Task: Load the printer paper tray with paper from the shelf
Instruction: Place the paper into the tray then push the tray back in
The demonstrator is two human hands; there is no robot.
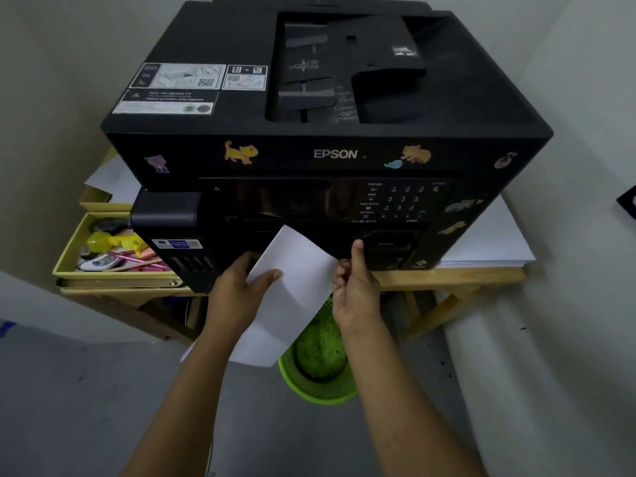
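Head view — paper between left hand and right hand, both gripping.

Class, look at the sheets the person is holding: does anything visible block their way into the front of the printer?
Nothing visible does. The paper, held by the left hand and right hand, already has its top corner at the printer front opening. The tray itself is too dark to make out.

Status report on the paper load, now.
Left hand and right hand both grip the paper. Top edge at the printer front. Tray not visible. Nothing blocking.
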